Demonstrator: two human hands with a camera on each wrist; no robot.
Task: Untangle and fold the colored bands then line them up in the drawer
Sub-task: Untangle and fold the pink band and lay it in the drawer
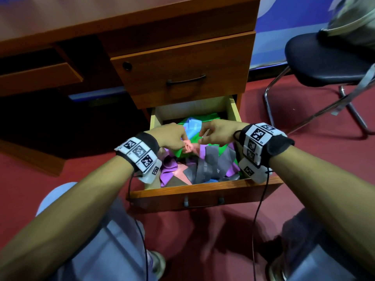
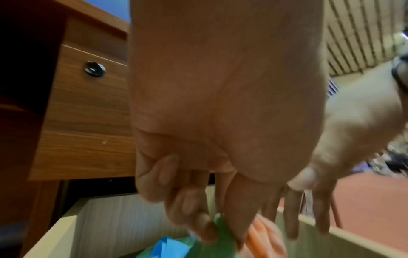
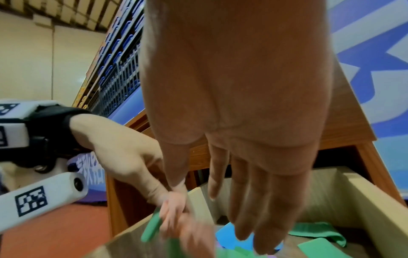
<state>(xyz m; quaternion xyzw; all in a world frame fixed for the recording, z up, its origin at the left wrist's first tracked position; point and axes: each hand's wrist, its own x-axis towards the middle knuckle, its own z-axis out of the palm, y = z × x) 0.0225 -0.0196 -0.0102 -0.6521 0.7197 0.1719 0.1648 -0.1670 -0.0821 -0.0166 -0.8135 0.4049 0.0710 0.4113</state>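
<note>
While my left hand pinches a bunched bit of the pink band between thumb and curled fingers, my right hand hovers at its three o'clock, thumb and forefinger nipped together just beside the same pink bit; whether they truly grip it I cannot tell, and from my right wrist the other fingers hang long and loose. Both hands are over the open bottom drawer. Under them the bands lie in a tangle: a green band below my knuckles, a blue band at twelve o'clock toward the drawer's back, a purple band at seven o'clock, a grey band at five o'clock near the front. A black chair stands on the red floor at two o'clock.
</note>
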